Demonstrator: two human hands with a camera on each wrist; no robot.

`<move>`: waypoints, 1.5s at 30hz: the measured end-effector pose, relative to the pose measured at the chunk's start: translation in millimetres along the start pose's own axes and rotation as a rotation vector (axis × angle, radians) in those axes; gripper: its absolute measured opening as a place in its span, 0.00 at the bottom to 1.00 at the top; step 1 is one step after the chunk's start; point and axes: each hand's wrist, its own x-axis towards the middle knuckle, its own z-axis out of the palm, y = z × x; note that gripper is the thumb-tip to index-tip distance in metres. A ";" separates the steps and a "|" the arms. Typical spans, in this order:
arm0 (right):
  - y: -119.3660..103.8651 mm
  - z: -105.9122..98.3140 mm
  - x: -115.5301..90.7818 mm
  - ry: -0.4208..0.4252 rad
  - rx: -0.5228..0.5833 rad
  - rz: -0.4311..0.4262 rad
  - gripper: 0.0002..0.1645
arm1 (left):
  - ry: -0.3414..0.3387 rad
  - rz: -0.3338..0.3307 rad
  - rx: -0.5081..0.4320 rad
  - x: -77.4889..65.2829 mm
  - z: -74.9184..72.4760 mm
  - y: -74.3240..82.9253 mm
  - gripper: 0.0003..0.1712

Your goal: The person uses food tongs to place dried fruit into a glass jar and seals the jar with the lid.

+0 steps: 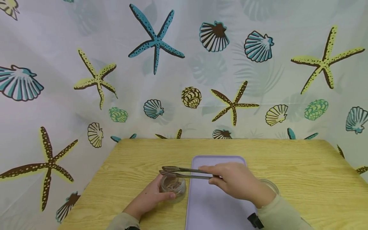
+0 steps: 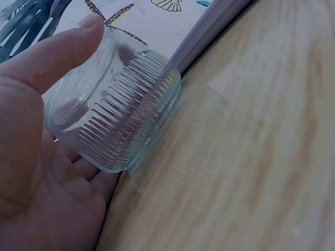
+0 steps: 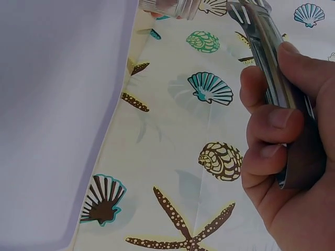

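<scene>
My left hand (image 1: 152,195) holds a small ribbed glass jar (image 1: 179,188) on the table, left of the tray. Its thumb lies along the near side and the other fingers go round behind. Some brownish pieces lie inside the jar; what they are is too small to tell. In the left wrist view, the jar (image 2: 125,104) shows its ribbed wall beside the thumb. My right hand (image 1: 234,179) grips metal tongs (image 1: 184,172) above the tray. Their slotted tips are slightly apart, over the jar's far rim, with nothing seen between them. In the right wrist view, fingers curl round the tongs (image 3: 272,63).
A pale purple tray (image 1: 218,207) lies on the wood-grain table (image 1: 143,153). Another round glass container (image 1: 271,185) stands right of the tray, partly hidden by my right forearm. A cloth (image 1: 184,73) printed with shells and starfish hangs behind and at both sides.
</scene>
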 end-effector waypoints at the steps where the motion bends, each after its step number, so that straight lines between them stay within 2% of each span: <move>1: 0.0 -0.5 -0.5 -0.003 0.003 0.002 0.27 | -0.002 -0.001 -0.004 0.2 0.4 0.1 0.57; 10: 7.4 -11.2 -11.0 -0.026 0.027 0.045 0.28 | -0.029 0.034 0.003 2.9 -0.3 0.3 0.45; 16: 16.5 -12.5 -21.0 -0.055 -0.011 0.124 0.29 | -0.042 0.036 -0.002 2.1 -0.9 0.0 0.47; 29: 32.3 -22.6 -45.6 -0.067 0.010 0.215 0.29 | -0.050 0.052 -0.017 2.0 -0.6 1.4 0.47; 45: 61.1 -26.6 -77.4 -0.076 -0.029 0.355 0.30 | -0.058 0.047 -0.029 1.9 -0.3 1.6 0.45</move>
